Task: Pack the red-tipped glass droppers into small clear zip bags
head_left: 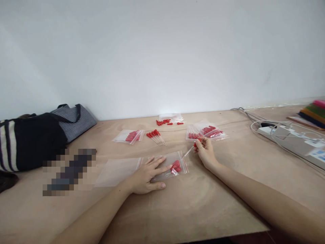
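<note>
My left hand (148, 174) lies flat with fingers spread on a clear zip bag (167, 157). Inside that bag, near its red-striped right end, several red rubber bulbs (176, 166) are bunched by my index fingertip. My right hand (205, 150) pinches a glass dropper (188, 151) by its red bulb, its clear tube slanting down-left to the bag's right edge. Just beyond my right hand lie filled zip bags (200, 130) of red-bulbed droppers. A flat zip bag (116, 171) sits left of my left hand, partly beneath it. Several loose droppers (155, 136) are fanned out farther back.
A filled bag of droppers (128, 136) lies at back left. Loose red bulbs (162, 122) sit near the wall by another bag (172, 117). Dark and striped bags (40, 142) stand left; a power strip (299, 142) with cables and a colourful stack (313, 113) lie right.
</note>
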Available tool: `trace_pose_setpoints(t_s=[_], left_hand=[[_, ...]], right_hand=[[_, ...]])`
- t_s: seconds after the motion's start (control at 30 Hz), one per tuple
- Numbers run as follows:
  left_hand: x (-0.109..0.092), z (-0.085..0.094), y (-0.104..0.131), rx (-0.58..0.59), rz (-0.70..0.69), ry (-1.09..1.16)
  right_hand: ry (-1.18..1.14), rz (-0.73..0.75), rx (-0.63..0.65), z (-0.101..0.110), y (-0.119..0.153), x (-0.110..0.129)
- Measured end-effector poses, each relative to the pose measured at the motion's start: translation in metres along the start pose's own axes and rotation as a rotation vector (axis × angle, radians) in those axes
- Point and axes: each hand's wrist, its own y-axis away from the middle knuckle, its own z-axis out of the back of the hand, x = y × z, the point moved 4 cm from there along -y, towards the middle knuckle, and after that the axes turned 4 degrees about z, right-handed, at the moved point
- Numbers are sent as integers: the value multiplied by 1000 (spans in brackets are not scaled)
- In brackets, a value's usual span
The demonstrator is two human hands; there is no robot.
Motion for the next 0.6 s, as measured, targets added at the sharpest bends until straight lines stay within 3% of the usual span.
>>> trace_pose_setpoints(t_s=[0.3,0.47,0.6], left_hand=[[0,-1,-1,8,-3,-1],[1,-1,0,-7,58,29],[2,-3,1,1,76,27]], right_hand=[[-101,-160,21,-12,10,-2],[-155,-243,210,-27,25,-2],[40,-298,452,-36,36,-1]])
